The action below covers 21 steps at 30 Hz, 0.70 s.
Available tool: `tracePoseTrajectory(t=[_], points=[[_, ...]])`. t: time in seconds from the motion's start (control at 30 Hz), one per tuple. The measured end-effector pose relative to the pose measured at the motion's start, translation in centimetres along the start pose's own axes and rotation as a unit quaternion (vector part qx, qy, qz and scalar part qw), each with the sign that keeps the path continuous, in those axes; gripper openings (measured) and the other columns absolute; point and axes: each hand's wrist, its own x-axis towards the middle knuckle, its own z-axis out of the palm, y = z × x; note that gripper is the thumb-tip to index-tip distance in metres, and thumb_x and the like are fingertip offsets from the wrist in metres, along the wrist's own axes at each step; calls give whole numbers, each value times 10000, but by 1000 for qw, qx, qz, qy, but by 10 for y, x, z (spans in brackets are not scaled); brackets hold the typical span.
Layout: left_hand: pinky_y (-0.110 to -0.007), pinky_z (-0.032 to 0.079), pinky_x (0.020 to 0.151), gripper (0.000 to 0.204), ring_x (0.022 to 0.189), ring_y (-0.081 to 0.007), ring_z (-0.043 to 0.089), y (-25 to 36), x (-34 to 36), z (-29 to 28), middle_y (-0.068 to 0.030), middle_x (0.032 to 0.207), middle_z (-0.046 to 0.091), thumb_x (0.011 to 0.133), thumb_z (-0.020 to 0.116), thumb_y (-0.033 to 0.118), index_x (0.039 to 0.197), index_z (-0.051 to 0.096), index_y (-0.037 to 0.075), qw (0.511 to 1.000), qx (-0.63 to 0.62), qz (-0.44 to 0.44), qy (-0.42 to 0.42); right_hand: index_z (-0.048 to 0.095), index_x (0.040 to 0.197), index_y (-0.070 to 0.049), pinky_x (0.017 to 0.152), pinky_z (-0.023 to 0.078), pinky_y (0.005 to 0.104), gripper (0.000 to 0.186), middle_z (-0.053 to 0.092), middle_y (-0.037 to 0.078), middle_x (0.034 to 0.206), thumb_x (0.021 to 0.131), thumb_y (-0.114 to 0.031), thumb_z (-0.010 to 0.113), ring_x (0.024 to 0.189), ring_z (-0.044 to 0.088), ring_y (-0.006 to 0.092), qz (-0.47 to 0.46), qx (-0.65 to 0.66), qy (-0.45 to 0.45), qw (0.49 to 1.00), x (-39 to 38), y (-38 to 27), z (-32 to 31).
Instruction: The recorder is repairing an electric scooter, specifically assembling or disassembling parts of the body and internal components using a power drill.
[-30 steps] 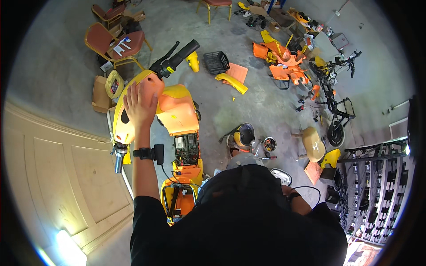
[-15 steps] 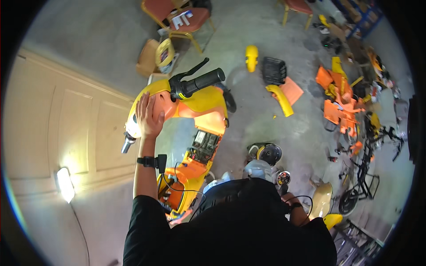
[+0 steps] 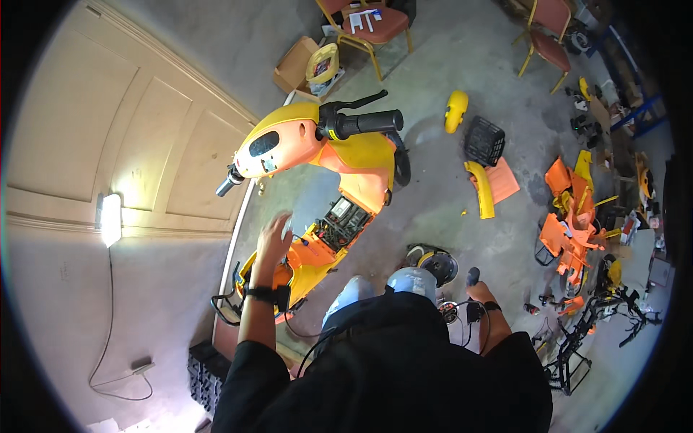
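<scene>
A yellow and orange scooter [image 3: 364, 177] stands in front of me to the left, its handlebar cover [image 3: 278, 141] at the far end. Dark parts and wiring [image 3: 341, 220] show in an uncovered opening in its middle. My left hand [image 3: 274, 242] hovers over or beside the near-left part of the body, fingers stretched and nothing seen in them; I cannot tell whether it touches. Low at the right, my right hand [image 3: 479, 291] is closed around a dark, rounded-ended object [image 3: 473, 276], perhaps a tool handle; its kind is unclear. Cables run from bands on both wrists.
A black crate [image 3: 484, 141], a yellow curved panel [image 3: 482, 189] and an orange panel [image 3: 503, 180] lie on the floor ahead. Orange body parts [image 3: 570, 224] and a black frame [image 3: 577, 346] crowd the right. A lit lamp [image 3: 111, 220] hangs at the left; a chair [image 3: 375, 25] stands far back.
My left hand has left the handlebar cover and come back toward me over the scooter's body. My right hand has come further into view, with the dark object showing. The view has turned.
</scene>
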Motion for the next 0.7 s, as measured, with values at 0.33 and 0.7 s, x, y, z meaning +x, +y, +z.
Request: tracePoseTrajectory(t=[0.33, 0.7], points=[[-510, 495, 637, 227, 628, -364, 558, -133, -458, 118, -165, 648, 536, 744, 683, 218, 704, 555, 35, 380, -654, -652, -55, 684, 809, -7, 609, 472, 338, 230, 661, 89, 722, 757, -230, 662, 647, 622, 192, -99, 108, -112, 983, -118, -18, 40], [-456, 579, 623, 133, 786, -334, 698, -134, -207, 228, -203, 937, 698, 926, 519, 125, 989, 594, 35, 669, -441, -440, -407, 710, 931, -105, 800, 506, 369, 246, 705, 101, 891, 787, -295, 647, 916, 674, 243, 1, -25, -221, 975, -139, 214, 130]])
